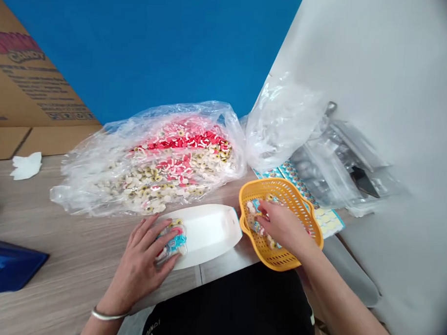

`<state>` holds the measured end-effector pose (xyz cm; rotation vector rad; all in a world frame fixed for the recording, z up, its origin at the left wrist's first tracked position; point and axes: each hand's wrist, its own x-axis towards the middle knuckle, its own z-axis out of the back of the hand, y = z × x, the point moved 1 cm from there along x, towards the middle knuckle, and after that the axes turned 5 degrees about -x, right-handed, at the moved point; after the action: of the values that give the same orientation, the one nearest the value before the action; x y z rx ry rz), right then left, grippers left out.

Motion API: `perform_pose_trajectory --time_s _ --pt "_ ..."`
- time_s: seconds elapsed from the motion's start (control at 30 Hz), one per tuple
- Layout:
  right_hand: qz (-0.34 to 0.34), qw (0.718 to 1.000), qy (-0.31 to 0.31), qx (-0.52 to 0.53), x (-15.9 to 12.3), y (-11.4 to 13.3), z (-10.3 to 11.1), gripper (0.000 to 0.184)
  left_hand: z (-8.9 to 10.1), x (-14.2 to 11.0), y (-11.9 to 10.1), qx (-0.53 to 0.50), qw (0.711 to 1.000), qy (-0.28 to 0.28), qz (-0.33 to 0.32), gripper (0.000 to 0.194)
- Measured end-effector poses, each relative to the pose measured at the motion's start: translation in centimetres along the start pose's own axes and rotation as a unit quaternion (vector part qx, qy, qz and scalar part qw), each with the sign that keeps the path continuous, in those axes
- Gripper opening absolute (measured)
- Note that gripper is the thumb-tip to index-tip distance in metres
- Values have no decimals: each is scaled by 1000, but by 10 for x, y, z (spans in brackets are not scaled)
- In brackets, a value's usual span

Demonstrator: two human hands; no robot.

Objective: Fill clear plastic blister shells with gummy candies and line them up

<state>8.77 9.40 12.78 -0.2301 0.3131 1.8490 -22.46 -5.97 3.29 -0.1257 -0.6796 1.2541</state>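
orange basket (275, 262), white tray (208, 230) (thinly blue-edged), plain blue panel (169, 48)

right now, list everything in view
carton: one, brown, upper left
partition: one, blue, back
paper scrap: one, white, left
unidentified object: one, blue, lower left
filled bag: one, clear, centre
other bags: uncounted, clear, right
sheets: uncounted, multicoloured, beside basket
basket: one, yellow, right
tray: one, white, foreground
packets: uncounted, multicoloured, tray and basket
table: one, brown, beneath
garment: one, black, bottom
bracelet: one, silver, left wrist
left hand: one, fingers on packet
right hand: one, fingers inside basket
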Motion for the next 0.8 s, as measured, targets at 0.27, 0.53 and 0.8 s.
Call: perform_pose_trajectory --time_s 0.27,0.53,0.8 --pt "-14 991 82 -101 11 -15 -41 25 2 1 -2 4 1000 -5 -6 49" --pt "-3 989 -143 43 -14 -1 17 13 10 5 -11 -10 1000 18 14 48" --pt "114 886 177 412 -9 111 -36 11 10 0 -8 -65 997 7 35 56"
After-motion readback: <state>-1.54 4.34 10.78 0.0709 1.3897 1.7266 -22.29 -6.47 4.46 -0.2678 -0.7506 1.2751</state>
